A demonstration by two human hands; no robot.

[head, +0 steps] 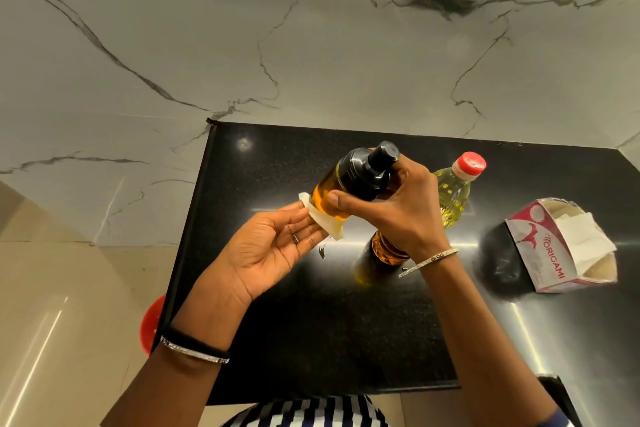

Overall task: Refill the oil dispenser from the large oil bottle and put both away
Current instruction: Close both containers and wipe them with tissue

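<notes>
Right hand [398, 215] is gripping the full-looking dispenser [346, 184]; left hand [270, 246], fingers straight, is pressing tissue [325, 222] against it. Bottle [453, 191] is sitting capped, so stowing both is what's remaining.

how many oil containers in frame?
2. The oil dispenser is tilted in the right hand; the large oil bottle, red-capped, stands on the counter behind it. Amber shape under that wrist: third or reflection, unclear.

Tissue box [554, 253], on worktop [277, 322]: "ORIGAMI" in red letters on white side panel, beside a red bird emblem. Bottle labels and wall socket: no legible text.
</notes>
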